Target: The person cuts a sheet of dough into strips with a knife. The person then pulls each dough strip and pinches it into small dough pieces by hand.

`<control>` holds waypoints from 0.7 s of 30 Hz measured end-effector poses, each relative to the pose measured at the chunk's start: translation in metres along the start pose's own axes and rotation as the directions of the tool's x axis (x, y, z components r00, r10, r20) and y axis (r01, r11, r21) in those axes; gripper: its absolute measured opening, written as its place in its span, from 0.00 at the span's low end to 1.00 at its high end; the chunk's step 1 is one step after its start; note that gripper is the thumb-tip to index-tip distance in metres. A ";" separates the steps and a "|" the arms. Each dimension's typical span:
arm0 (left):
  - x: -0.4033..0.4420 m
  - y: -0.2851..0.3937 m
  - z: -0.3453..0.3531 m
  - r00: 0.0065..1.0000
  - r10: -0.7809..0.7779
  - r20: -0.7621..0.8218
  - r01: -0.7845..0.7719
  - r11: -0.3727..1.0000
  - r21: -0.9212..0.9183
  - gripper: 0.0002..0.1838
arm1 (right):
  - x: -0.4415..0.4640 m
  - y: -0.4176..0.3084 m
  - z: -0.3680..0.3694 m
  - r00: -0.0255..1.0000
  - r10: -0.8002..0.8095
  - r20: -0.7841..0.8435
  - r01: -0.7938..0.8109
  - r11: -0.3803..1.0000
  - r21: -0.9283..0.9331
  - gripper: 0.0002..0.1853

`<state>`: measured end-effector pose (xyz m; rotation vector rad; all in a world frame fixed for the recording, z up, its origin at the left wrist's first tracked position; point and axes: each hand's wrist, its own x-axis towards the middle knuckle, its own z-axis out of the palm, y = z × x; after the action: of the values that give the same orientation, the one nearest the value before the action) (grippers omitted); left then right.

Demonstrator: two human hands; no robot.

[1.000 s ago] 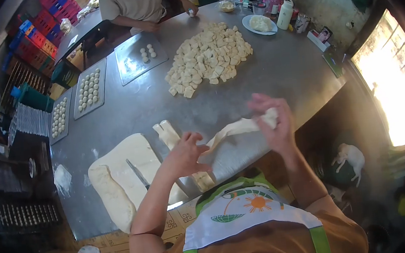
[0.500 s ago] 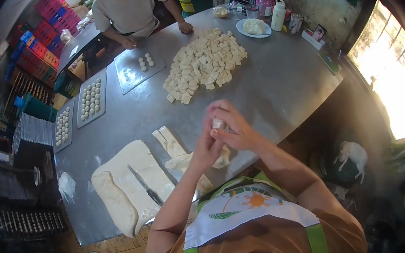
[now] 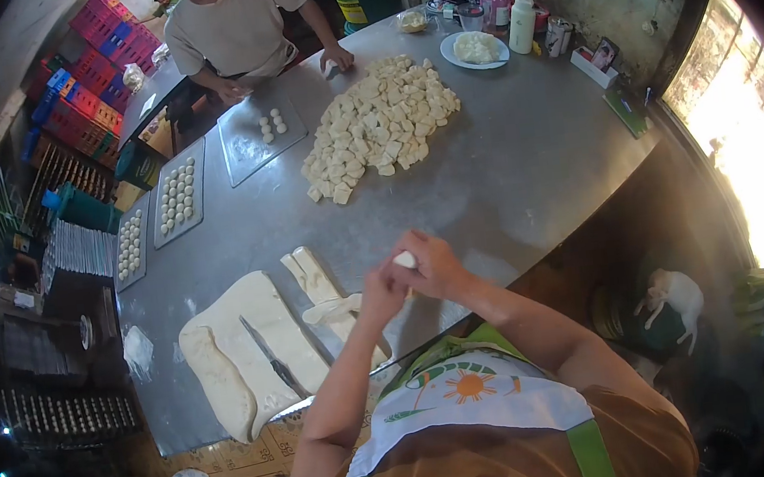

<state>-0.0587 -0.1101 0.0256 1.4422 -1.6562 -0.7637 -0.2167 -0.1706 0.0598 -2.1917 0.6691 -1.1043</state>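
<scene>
A small piece of dough (image 3: 406, 260) pokes out white between my two hands, above the near side of the metal table. My right hand (image 3: 434, 267) is closed around it, fingers curled over the top. Pressed against it from the other side is my left hand (image 3: 382, 296), also closed, its fingertips partly hidden. Strips of dough (image 3: 313, 274) lie just left of my hands, with another piece across them. Further left a knife (image 3: 269, 357) rests on a big flat dough sheet (image 3: 258, 298), whose left side is a thick folded roll (image 3: 217, 381).
A heap of cut dough pieces (image 3: 379, 122) covers the table's far middle. Trays of dough balls (image 3: 177, 197) stand at the left. Across the table a person (image 3: 239, 30) stands by another tray (image 3: 243, 155). A plate (image 3: 474, 50) and bottles (image 3: 522, 23) sit far right.
My hands have come slightly lower and closer around the dough piece. The person opposite has shifted and leans nearer the tray. The camera view has moved a little.
</scene>
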 end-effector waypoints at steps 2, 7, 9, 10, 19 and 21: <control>-0.015 -0.002 0.006 0.999 0.023 -0.023 -0.018 0.980 0.200 0.19 | -0.014 0.030 0.011 0.933 0.327 0.149 -0.317 0.945 -0.088 0.15; -0.025 0.010 -0.017 0.971 0.122 0.207 -0.106 0.990 -0.090 0.20 | -0.038 0.088 0.013 0.792 0.579 0.196 -0.505 0.800 -0.324 0.16; -0.013 -0.011 -0.021 0.987 -0.127 0.100 0.147 0.961 -0.234 0.20 | -0.026 0.076 0.018 0.883 0.442 0.155 -0.402 0.885 -0.235 0.16; -0.014 -0.010 -0.023 0.986 -0.131 0.106 0.152 0.960 -0.235 0.20 | -0.025 0.057 0.023 0.943 0.317 0.099 -0.302 0.943 -0.139 0.16; 0.011 -0.041 -0.023 0.968 -0.033 0.249 0.051 0.996 -0.068 0.26 | -0.010 0.013 0.049 0.929 0.366 -0.060 -0.365 0.931 0.031 0.24; 0.007 -0.020 -0.020 0.871 -0.287 0.398 0.178 0.941 0.290 0.27 | -0.013 0.031 0.048 0.887 0.461 0.028 -0.453 0.880 -0.144 0.24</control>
<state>-0.0317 -0.1191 0.0205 1.7648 -1.9881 -1.1162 -0.1892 -0.1702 0.0086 -2.0104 1.1902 -0.7576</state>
